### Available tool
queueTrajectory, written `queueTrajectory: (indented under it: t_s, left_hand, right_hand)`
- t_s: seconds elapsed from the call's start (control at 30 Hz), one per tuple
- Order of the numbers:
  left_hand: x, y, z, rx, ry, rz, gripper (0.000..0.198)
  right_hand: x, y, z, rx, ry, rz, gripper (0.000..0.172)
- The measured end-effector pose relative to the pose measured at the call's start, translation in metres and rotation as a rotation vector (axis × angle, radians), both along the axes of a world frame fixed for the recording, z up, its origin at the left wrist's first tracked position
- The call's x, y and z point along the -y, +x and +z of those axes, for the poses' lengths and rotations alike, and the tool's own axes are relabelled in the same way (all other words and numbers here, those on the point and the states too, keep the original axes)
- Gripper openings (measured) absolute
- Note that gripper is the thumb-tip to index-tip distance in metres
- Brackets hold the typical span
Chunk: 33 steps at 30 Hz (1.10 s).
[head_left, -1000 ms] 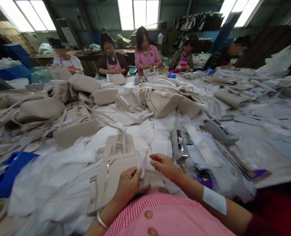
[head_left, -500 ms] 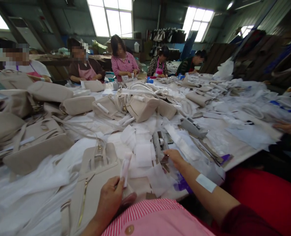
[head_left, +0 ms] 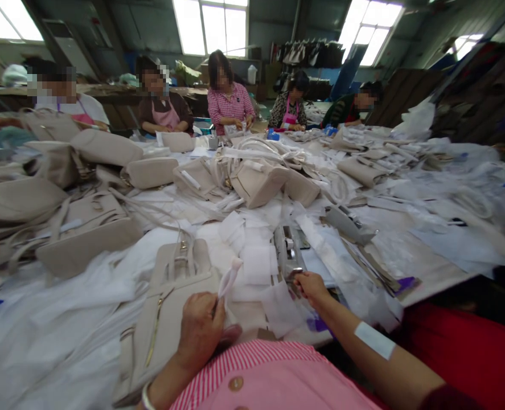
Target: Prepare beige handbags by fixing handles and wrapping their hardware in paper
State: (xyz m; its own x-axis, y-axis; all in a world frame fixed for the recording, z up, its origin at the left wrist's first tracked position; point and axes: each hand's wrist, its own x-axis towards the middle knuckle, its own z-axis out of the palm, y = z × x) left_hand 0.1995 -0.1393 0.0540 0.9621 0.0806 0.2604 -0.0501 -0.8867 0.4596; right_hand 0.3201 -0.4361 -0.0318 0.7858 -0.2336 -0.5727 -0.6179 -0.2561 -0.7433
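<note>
My left hand (head_left: 201, 323) is closed around a strap wrapped in white sheet (head_left: 229, 279), whose end points up and away. Beneath that hand and to its left lies a beige handbag (head_left: 179, 302) with a gold zip and upright handles. My right hand (head_left: 312, 288) pinches something small and shiny at its fingertips, too blurred to name. Just beyond those fingertips stands a grey tape dispenser (head_left: 287, 246). Between my hands lie thin white foam sheets (head_left: 258, 263), some overlapping.
Beige handbags (head_left: 90, 245) pile up on the left, and more bags (head_left: 261, 182) lie mid-table. A second grey dispenser (head_left: 348, 223) sits to the right. Plastic wrapping (head_left: 452, 182) covers the right side. Several co-workers stand or sit across the table.
The view has turned a little left, so the scene sits farther right. My left hand's wrapped strap now leans more to the right. My right hand remains beside the dispenser.
</note>
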Motion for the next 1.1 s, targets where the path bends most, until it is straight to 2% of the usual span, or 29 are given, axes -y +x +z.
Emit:
queueTrajectory:
  t_s: [0.1, 0.17, 0.23, 0.33, 0.4, 0.47, 0.53, 0.6, 0.77, 0.9, 1.0, 1.1]
  left_hand:
    - [0.0, -0.004, 0.006, 0.025, 0.041, 0.03, 0.029]
    - [0.0, -0.006, 0.01, 0.025, 0.05, 0.056, 0.026]
    - [0.002, -0.006, 0.013, 0.014, 0.068, 0.078, 0.023]
    - [0.007, -0.006, 0.018, -0.003, 0.116, 0.064, 0.02]
    - [0.01, -0.005, 0.021, 0.002, 0.159, 0.022, 0.018]
    - [0.012, -0.005, 0.022, 0.017, 0.206, -0.018, 0.015]
    - [0.012, -0.006, 0.023, 0.037, 0.241, -0.042, 0.015]
    - [0.012, -0.008, 0.022, 0.058, 0.251, -0.049, 0.014]
    - [0.011, -0.011, 0.015, 0.15, 0.227, -0.028, 0.014]
    - [0.007, -0.012, 0.013, 0.204, 0.222, -0.033, 0.03]
    - [0.004, -0.012, 0.014, 0.139, 0.258, -0.077, 0.024]
    - [0.001, -0.011, 0.011, 0.11, 0.231, -0.042, 0.023]
  right_hand:
    - [-0.001, -0.005, -0.003, -0.055, -0.019, 0.044, 0.019]
    - [-0.007, -0.016, 0.006, -0.061, 0.003, 0.116, 0.019]
    - [-0.024, -0.03, 0.026, -0.015, 0.114, 0.256, 0.018]
    - [-0.067, -0.049, 0.071, 0.1, 0.344, 0.523, 0.024]
    - [-0.102, -0.056, 0.098, 0.152, 0.41, 0.631, 0.027]
    - [-0.132, -0.06, 0.113, 0.175, 0.438, 0.671, 0.03]
    - [-0.151, -0.062, 0.113, 0.171, 0.407, 0.66, 0.032]
    - [-0.16, -0.063, 0.104, 0.15, 0.335, 0.635, 0.033]
    - [-0.159, -0.063, 0.088, 0.13, 0.244, 0.609, 0.03]
    - [-0.158, -0.062, 0.093, 0.114, 0.234, 0.601, 0.03]
    - [-0.16, -0.063, 0.098, 0.119, 0.229, 0.614, 0.03]
    - [-0.16, -0.067, 0.102, 0.248, 0.21, 0.672, 0.021]
